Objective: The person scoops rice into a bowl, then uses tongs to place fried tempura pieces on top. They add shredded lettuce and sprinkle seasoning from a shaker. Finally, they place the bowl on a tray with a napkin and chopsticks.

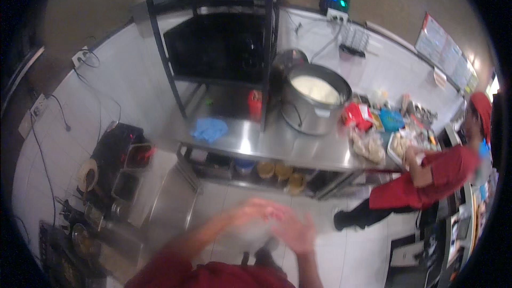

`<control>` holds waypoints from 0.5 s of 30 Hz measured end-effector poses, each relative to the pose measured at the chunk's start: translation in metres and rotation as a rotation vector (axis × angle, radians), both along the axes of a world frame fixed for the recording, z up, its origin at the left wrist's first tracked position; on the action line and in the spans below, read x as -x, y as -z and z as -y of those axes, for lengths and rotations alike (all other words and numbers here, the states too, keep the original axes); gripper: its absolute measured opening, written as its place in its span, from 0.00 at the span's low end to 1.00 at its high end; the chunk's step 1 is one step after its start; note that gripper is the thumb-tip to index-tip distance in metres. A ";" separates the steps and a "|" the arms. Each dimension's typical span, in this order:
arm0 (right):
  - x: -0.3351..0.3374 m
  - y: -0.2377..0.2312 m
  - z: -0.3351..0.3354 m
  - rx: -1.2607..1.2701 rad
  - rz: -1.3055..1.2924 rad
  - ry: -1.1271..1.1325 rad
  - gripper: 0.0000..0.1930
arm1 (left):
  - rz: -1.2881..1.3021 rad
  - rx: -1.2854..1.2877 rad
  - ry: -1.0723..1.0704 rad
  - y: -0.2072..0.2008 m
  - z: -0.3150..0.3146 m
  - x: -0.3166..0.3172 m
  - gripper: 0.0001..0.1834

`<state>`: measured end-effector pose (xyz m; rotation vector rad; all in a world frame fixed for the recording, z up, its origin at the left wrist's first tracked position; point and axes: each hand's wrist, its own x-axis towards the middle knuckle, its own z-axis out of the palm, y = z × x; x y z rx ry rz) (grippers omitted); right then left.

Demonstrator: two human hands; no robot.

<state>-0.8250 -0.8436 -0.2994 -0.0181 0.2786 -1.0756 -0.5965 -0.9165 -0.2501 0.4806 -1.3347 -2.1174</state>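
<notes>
My left hand and my right hand are close together in front of my body, above the tiled floor. Both are blurred by motion. My right hand has its fingers apart, and I see nothing held in it. The fingers of my left hand reach toward the right one; they are too smeared to make out, and I cannot tell whether the hands touch. Beyond them stands a steel worktable, with a large pot holding something white and a blue cloth on its top.
At the right a co-worker in a red shirt leans over a white tray. Red and blue packages lie beside the pot. A black rack rises behind. To my left, another counter carries containers; tubs sit under the worktable.
</notes>
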 end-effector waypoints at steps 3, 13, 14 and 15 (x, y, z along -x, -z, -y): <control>0.117 -0.028 0.054 -0.252 -0.319 0.289 0.17 | 0.113 0.337 -0.327 -0.144 0.119 -0.040 0.21; 0.258 0.034 0.052 -0.280 -0.071 0.562 0.10 | 1.368 1.790 -1.533 -0.478 0.399 -0.215 0.20; 0.197 0.003 0.088 -0.408 -0.272 0.520 0.15 | 1.605 1.797 -1.531 -0.494 0.391 -0.273 0.24; 0.176 -0.004 0.091 -0.527 -0.367 0.494 0.08 | 1.576 1.841 -1.510 -0.498 0.415 -0.295 0.26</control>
